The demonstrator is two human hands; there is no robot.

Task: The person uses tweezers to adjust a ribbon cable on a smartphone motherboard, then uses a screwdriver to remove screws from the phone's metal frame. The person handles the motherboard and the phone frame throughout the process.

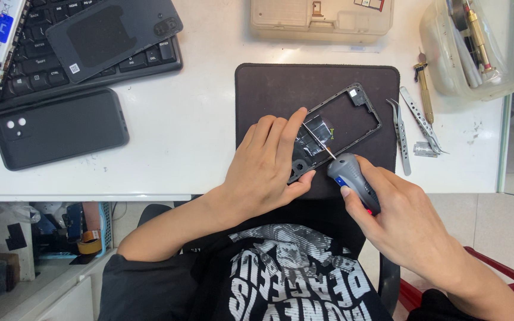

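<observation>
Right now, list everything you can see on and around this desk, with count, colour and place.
phone frame: one, black, on the mat, under both hands
mat: one, dark brown, desk centre
screwdriver: one, grey, tip in the frame
tweezers: two, silver, right of the mat
brass tool: one, gold, by the tub
tub: one, clear, top right, tools inside
parts box: one, beige, top centre
keyboard: one, black, top left
phone back: one, dark grey, on the keyboard
phone case: one, black, left
left hand: steadies the frame
right hand: grip on the screwdriver
</observation>
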